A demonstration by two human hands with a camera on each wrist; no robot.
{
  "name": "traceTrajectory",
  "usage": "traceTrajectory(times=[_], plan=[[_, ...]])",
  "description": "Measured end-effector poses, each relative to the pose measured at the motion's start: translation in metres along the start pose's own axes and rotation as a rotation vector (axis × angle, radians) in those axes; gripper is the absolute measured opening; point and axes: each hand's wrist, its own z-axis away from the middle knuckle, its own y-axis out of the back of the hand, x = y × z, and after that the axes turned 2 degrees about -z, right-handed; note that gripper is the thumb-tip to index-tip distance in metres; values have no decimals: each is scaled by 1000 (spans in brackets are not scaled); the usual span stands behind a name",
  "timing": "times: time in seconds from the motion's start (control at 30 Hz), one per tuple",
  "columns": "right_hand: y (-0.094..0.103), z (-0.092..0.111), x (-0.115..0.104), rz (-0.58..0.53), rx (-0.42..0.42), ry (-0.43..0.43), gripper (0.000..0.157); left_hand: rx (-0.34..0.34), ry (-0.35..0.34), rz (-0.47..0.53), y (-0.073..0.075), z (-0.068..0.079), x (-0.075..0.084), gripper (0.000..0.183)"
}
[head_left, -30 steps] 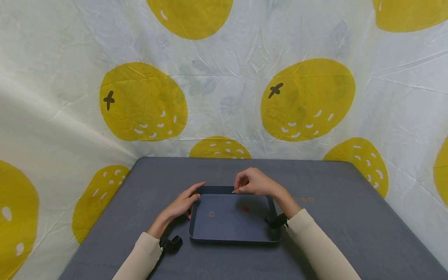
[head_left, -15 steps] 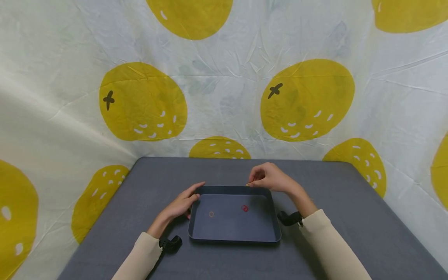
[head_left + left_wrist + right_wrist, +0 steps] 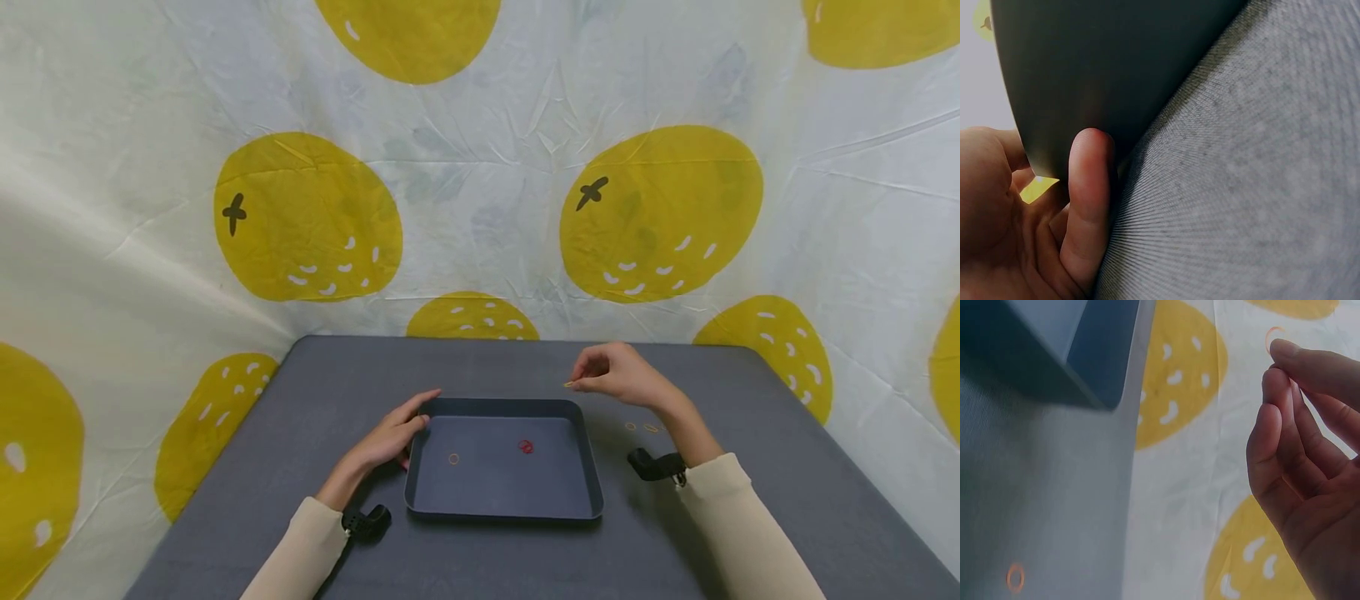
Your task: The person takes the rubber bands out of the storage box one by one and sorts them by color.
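My left hand (image 3: pixel 388 436) holds the grey tray (image 3: pixel 504 518) at its far left corner, thumb at the rim and a finger (image 3: pixel 1089 187) against the outer wall. Beyond the tray's far right corner, my right hand (image 3: pixel 618 375) is raised above the table. It pinches a thin yellow-orange rubber band (image 3: pixel 1270 336) between thumb and fingertips. Inside the tray lie red rubber bands (image 3: pixel 526 447), bunched right of the middle, and one yellow-orange rubber band (image 3: pixel 453 459) toward the left. On the table right of the tray are more yellow-orange rubber bands (image 3: pixel 651 428), partly hidden by the right forearm.
The grey table (image 3: pixel 360 367) extends around the tray on all sides. A white cloth (image 3: pixel 480 208) with large yellow fruit prints hangs behind it and at both sides. Black cameras are strapped to both wrists.
My right hand has moved right and away from over the tray's far edge, still pinching the rubber band. The red bands came out of its shadow. The left hand and tray have stayed put.
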Motion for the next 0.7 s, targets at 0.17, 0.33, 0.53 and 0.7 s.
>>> traceTrajectory(times=[0.17,0.33,0.53,0.7], plan=[[13,14,14,12,32,-29,7,1,2,2,0,0,0,52],[25,31,29,19,65,-65,5,-3,1,0,0,0,0,53],[35,53,44,16,113,-81,8,0,-3,3,1,1,1,52],[40,71,60,10,155,-119,10,-3,1,2,0,1,2,53]])
